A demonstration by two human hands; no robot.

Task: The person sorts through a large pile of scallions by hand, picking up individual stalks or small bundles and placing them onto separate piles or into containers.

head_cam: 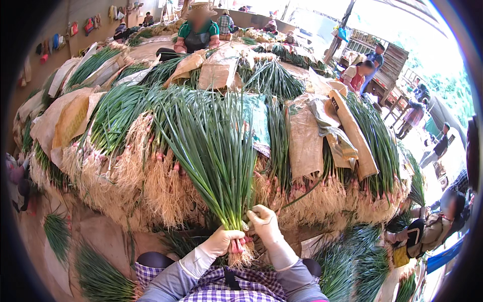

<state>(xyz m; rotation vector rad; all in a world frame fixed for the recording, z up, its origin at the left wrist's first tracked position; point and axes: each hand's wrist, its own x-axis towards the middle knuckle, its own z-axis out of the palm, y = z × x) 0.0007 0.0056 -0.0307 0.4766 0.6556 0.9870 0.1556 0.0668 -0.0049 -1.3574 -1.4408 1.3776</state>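
Observation:
A bunch of green onions (215, 158) stands upright before me, its long leaves fanned out over the heap behind. My left hand (220, 241), in a pale glove, is closed around its lower stems, just above the pinkish bulbs and pale roots (240, 256). On the bunch's right side, my right hand (263, 222), gloved too, has thumb and forefinger pinched together beside the stems. Something small and whitish shows at its fingertips; I cannot tell whether it is a stem or a band. Behind the bunch rises a large heap of green onions (120, 117), roots facing me.
Woven sacks (306, 136) lie over parts of the heap. Loose bunches rest on the ground at left (102, 271) and right (347, 260). A person in a straw hat (198, 34) sits beyond the heap; another person (434, 226) sits at right. A truck (377, 60) stands behind.

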